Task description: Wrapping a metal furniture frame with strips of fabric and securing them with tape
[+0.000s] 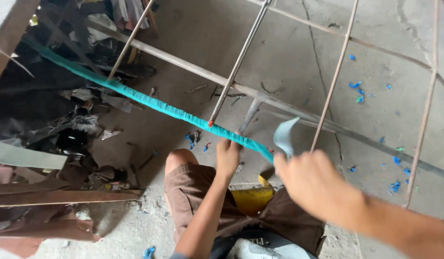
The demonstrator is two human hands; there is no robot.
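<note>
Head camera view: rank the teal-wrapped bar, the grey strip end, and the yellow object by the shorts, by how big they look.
1. Teal-wrapped bar, by far the longest.
2. Yellow object, though partly hidden.
3. Grey strip end by the blurred right hand; close to the yellow one, so unsure.

Left hand (227, 158) clenched; right hand (310, 184) fisted

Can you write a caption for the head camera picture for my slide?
Left hand grips a teal-wrapped rod of a metal frame; right hand holds a pale strip.
</note>
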